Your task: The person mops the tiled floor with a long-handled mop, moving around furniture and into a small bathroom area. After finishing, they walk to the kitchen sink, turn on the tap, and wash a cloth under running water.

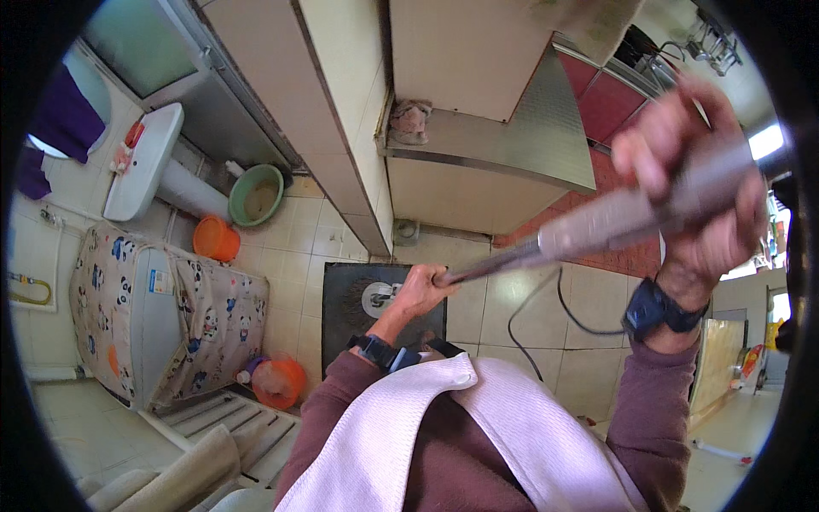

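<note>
My left hand [423, 289] grips the lower part of a long mop handle [585, 227]. The handle slants up to the right, where my right hand [694, 176], blurred, is wrapped around its thick grey grip. Below my left hand, a round mop head [379, 299] with a white disc and dark strands rests on a dark floor mat [342, 342]. Dark bands with small devices [662, 313] are on both wrists.
A black cable [515, 320] hangs over the floor tiles. Leftward stand a cloth-covered washing machine [211, 320], orange bucket [216, 238], green basin [257, 195] and washbasin [144, 163]. Ahead, a wall corner [358, 192] and metal-edged counter [480, 150] carrying a cloth [411, 120].
</note>
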Demonstrator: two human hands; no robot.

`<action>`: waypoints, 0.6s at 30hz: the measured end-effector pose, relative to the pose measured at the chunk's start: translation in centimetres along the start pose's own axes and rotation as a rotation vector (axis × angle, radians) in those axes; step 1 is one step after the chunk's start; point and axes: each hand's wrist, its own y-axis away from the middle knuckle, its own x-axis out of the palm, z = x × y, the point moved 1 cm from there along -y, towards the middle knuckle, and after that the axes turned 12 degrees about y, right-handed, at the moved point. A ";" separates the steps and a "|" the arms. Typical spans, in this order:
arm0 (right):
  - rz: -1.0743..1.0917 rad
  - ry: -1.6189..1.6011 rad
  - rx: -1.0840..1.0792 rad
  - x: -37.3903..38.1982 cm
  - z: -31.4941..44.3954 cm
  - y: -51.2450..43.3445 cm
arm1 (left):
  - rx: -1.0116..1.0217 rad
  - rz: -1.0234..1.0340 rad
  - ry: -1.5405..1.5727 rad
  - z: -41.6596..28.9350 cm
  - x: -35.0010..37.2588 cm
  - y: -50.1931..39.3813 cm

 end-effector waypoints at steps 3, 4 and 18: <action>-0.103 0.317 0.055 -2.0 0.1 -0.5 | 0.053 -0.091 0.014 -3.2 0.3 -2.8; -0.204 0.374 0.021 -2.4 -0.4 0.0 | 0.105 -0.138 0.008 -4.4 0.3 -3.5; -0.328 0.693 0.928 -3.4 -5.2 26.8 | 0.452 -0.421 0.194 -14.5 -4.3 -10.0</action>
